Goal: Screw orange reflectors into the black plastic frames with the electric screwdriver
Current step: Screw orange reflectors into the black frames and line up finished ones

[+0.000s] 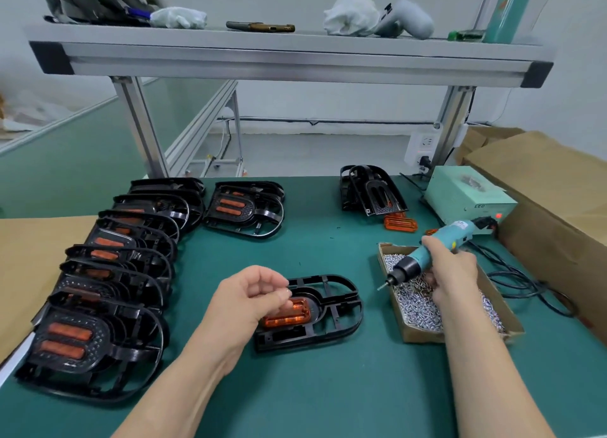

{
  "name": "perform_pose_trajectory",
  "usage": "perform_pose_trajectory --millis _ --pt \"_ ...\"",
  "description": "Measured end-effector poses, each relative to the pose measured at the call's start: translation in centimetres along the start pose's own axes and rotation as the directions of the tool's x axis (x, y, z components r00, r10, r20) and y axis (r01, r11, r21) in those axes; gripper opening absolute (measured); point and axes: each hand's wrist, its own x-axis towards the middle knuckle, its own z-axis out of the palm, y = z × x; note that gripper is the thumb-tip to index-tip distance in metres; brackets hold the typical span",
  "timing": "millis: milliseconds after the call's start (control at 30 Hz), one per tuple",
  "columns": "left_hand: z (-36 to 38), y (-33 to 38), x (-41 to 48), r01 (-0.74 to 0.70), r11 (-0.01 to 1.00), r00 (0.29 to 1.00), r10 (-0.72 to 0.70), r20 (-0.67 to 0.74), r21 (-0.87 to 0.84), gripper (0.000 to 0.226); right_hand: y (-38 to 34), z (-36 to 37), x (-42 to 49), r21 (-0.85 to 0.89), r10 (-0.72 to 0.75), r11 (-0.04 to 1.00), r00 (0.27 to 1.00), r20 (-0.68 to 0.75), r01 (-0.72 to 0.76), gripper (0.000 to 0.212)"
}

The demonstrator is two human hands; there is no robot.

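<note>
A ribbed orange reflector (289,317) sits in a black frame (331,306) on the table (312,395), partly hidden by the curled left hand (249,301), whose grip is unclear. The right hand (455,273) grips the electric screwdriver (430,255) over a screw box (414,334).

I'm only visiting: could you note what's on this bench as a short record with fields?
Left hand: fingers curled over orange reflector in black frame; anything pinched is hidden
Right hand: grips electric screwdriver above screw box
Left side: row of frames with reflectors
Far side: spare frame, loose reflector
</note>
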Motion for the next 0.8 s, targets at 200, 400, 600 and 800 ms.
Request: perform_pose_trajectory --millis 200,400,600,800 --pt "1.2 -0.2 0.0 0.034 0.998 0.999 -0.034 -0.011 -0.05 0.022 -2.2 1.2 -5.0 0.56 0.037 0.808 0.964 0.264 -0.184 0.02" --pt "2.9 -0.3 -0.3 0.086 0.991 0.996 -0.082 0.041 -0.107 0.012 -3.0 3.5 -9.3 0.539 -0.099 0.824 0.892 0.442 -0.175 0.035" --pt "2.7 -0.3 -0.9 0.159 0.951 0.987 -0.144 0.077 -0.264 0.017 -2.3 6.5 -11.4 0.601 -0.095 0.779 0.914 0.394 -0.178 0.027" --pt "2.4 -0.5 -0.8 0.166 0.92 0.985 -0.168 0.024 -0.354 0.012 -1.6 8.0 -12.0 0.649 -0.147 0.759 0.958 0.248 -0.051 0.034"
